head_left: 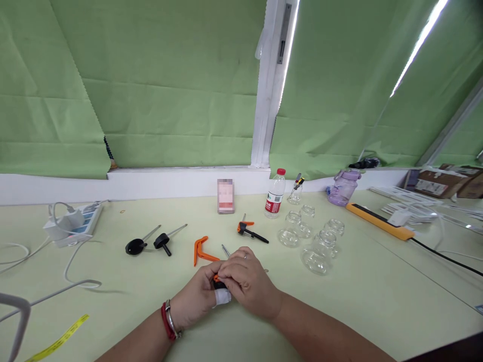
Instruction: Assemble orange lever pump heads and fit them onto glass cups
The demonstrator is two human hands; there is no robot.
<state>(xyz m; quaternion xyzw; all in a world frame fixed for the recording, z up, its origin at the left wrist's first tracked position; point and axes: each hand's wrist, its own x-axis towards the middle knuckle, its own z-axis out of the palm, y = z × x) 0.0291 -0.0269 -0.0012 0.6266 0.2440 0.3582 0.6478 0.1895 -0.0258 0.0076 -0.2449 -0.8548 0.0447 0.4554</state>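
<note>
Bare table (358, 296) right of the hands (251, 281) meets obstructing glass jars (323, 244).

"What's on the left of the bench (124, 311)?"

"A white power strip (97, 218) with a white adapter (56, 227) at its end. White cables (85, 285) trail from there, and a yellow strip (58, 340) lies at the near left."

"And the far middle?"

"An upright phone (225, 197), its screen pinkish; right of it, a clear plastic bottle (276, 193) with a red cap."

"Farther right?"

"A lilac drinking jug (344, 190), then an orange-and-black power strip (373, 219). Cardboard boxes (439, 182) sit at the far right."

"Behind everything?"

"Green blinds (169, 90) either side of a white window frame (261, 125), and a dark bundle (364, 163) on the sill (181, 177)."
</note>
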